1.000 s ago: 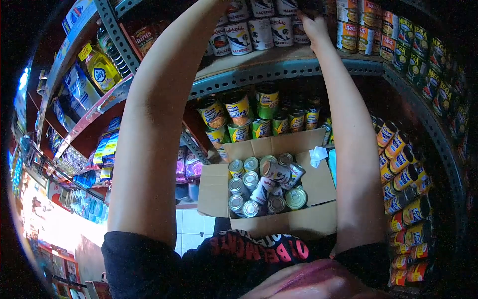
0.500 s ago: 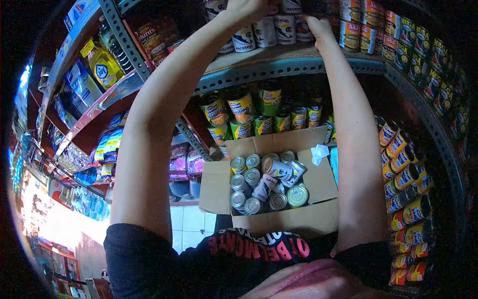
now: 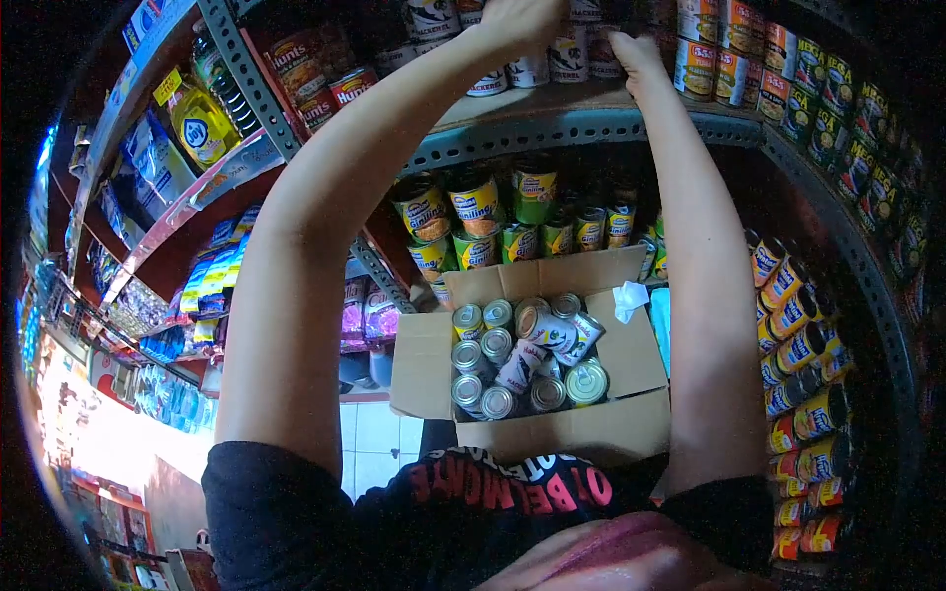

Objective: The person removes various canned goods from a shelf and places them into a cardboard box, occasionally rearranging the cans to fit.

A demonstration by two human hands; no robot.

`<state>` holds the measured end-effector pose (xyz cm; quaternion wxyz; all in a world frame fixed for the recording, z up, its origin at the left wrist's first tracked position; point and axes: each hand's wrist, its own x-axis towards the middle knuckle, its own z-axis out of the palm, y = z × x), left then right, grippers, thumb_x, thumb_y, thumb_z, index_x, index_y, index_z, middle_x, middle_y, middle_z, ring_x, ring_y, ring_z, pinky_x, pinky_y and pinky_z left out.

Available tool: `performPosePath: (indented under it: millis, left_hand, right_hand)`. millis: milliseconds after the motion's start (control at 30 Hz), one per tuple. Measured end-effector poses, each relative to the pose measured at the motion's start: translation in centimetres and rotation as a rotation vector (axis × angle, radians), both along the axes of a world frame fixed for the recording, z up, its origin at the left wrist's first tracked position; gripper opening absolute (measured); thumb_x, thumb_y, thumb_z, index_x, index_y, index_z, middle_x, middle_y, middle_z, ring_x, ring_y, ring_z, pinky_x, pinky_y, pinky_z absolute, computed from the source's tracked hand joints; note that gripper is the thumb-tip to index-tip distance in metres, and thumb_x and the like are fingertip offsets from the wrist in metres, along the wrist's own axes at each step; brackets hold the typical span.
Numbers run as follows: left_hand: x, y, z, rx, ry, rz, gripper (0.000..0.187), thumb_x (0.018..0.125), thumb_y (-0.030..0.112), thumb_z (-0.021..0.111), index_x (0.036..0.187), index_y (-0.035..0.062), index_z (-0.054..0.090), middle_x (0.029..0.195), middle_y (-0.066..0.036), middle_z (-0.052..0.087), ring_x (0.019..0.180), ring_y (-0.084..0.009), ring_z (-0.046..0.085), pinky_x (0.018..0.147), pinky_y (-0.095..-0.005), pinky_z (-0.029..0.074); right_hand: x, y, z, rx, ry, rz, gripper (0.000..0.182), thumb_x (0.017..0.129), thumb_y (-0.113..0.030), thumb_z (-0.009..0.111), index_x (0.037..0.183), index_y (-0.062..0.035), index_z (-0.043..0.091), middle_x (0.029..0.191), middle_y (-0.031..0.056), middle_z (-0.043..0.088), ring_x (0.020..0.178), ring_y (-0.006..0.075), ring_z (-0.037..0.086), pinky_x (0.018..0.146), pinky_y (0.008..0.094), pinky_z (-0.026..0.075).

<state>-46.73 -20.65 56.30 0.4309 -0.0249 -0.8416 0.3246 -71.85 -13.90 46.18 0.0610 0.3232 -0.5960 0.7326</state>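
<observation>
Along the left side, a yellow Joy bottle (image 3: 202, 128) stands near a post of the rack, with Hunt's cans (image 3: 296, 69) just past it. Farther right, the left hand (image 3: 529, 22) is raised over the mackerel cans (image 3: 569, 61), which stand in stacked rows on the upper shelf (image 3: 591, 98); its fingers run out at the top edge, so I cannot tell how open it is or whether it holds one. Below sits an open cardboard box (image 3: 424, 364), flaps spread, with silver-topped tins (image 3: 468, 357) upright at its left, mackerel tins (image 3: 520, 366) tipped at its middle, and a wider tin (image 3: 586, 382) at its right. White paper (image 3: 630, 301) lies by its right flap. At the row's right end is the right hand (image 3: 639, 61), thumb toward the last can; its fingers are too dark to read, grip included. The step in hand seems to be handling that row; moving any can there would call for a steady hold against its neighbours. Rightmost stand 555 cans (image 3: 729, 74) and Mega tins (image 3: 838, 84).
</observation>
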Motion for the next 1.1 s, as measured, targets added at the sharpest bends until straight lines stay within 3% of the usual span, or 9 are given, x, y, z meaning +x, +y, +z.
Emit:
performPosePath:
  millis: [100,167,367,567,800,867,900,1033,1100]
  left_hand:
    - [0.0,0.6,0.3,0.06,0.068,0.02,0.009,0.073,0.016,0.073,0.078,0.0092,0.077,0.096,-0.018,0.074,0.106,-0.0384,0.067,0.107,-0.0576,0.036]
    - [-1.7,-1.0,1.1,0.243,-0.131,-0.034,0.01,0.074,0.014,0.073,0.078,0.0066,0.077,0.089,-0.021,0.073,0.09,-0.0416,0.07,0.095,-0.0552,0.048]
    - [-3.9,-1.8,0.1,0.234,0.003,-0.169,0.016,0.082,0.011,0.061,0.076,0.0004,0.071,0.084,-0.026,0.071,0.082,-0.0433,0.071,0.069,-0.0509,0.058]
    - [-1.5,2.2,-0.1,0.218,0.096,-0.002,0.018,0.084,0.011,0.058,0.075,-0.0003,0.068,0.083,-0.025,0.071,0.083,-0.0428,0.071,0.072,-0.0509,0.059]
    - [-1.3,-0.8,0.8,0.17,0.041,-0.103,0.013,0.084,0.014,0.064,0.082,0.0021,0.068,0.091,-0.022,0.071,0.092,-0.0428,0.067,0.08,-0.0509,0.055]
    - [-0.2,-2.5,2.4,0.039,-0.2,-0.09,0.02,0.083,0.023,0.072,0.084,0.0042,0.065,0.089,-0.021,0.068,0.095,-0.0431,0.063,0.082,-0.0492,0.052]
    - [-0.4,-2.8,2.1,0.203,0.044,-0.315,0.02,0.082,0.022,0.071,0.08,0.0026,0.067,0.088,-0.025,0.069,0.09,-0.0436,0.066,0.075,-0.0504,0.053]
    - [3.0,-2.7,3.3,0.328,-0.096,-0.164,0.017,0.08,0.019,0.07,0.078,0.002,0.072,0.079,-0.027,0.066,0.076,-0.0438,0.068,0.063,-0.0504,0.052]
    - [3.8,-3.3,2.6,0.364,-0.12,-0.116,0.014,0.079,0.018,0.069,0.078,0.0045,0.073,0.081,-0.026,0.069,0.079,-0.0426,0.069,0.065,-0.0499,0.054]
  right_hand:
    - [-0.5,-0.3,0.0,0.019,-0.002,-0.032,0.076,0.087,-0.03,0.074,0.144,0.0126,0.047,0.147,0.0287,0.052,0.138,0.0363,0.049,0.111,0.0468,0.04]
    - [0.9,0.4,0.4,0.024,0.015,-0.008,0.075,0.087,-0.03,0.074,0.143,0.0126,0.047,0.147,0.0284,0.052,0.137,0.0362,0.05,0.111,0.047,0.04]
    - [-0.1,-0.3,0.0,-0.039,-0.025,-0.03,0.074,0.086,-0.033,0.079,0.139,0.0117,0.052,0.142,0.0262,0.056,0.135,0.0344,0.051,0.109,0.0492,0.04]
    - [-0.5,0.0,0.2,0.009,-0.031,0.025,0.079,0.083,-0.034,0.083,0.14,0.0115,0.052,0.143,0.0261,0.056,0.137,0.0343,0.048,0.109,0.0518,0.039]
    - [0.4,-0.2,0.0,-0.003,-0.067,-0.108,0.081,0.083,-0.036,0.083,0.143,0.0085,0.051,0.149,0.0267,0.051,0.141,0.0372,0.045,0.111,0.0519,0.038]
    - [0.7,0.3,0.2,0.004,-0.024,-0.062,0.081,0.083,-0.036,0.083,0.143,0.0077,0.051,0.148,0.0262,0.052,0.14,0.0365,0.046,0.111,0.0506,0.039]
    - [1.1,0.5,0.4,0.008,0.02,-0.017,0.081,0.082,-0.036,0.083,0.143,0.007,0.051,0.147,0.0257,0.053,0.139,0.0357,0.048,0.11,0.0494,0.039]
    - [0.8,0.7,0.3,-0.031,0.021,0.136,0.078,0.08,-0.037,0.084,0.139,0.0076,0.056,0.14,0.0239,0.06,0.133,0.0333,0.053,0.109,0.0429,0.041]
    - [-0.1,-0.1,0.2,-0.043,0.008,-0.059,0.076,0.08,-0.037,0.084,0.135,0.0091,0.058,0.138,0.0253,0.06,0.133,0.033,0.053,0.109,0.0426,0.041]
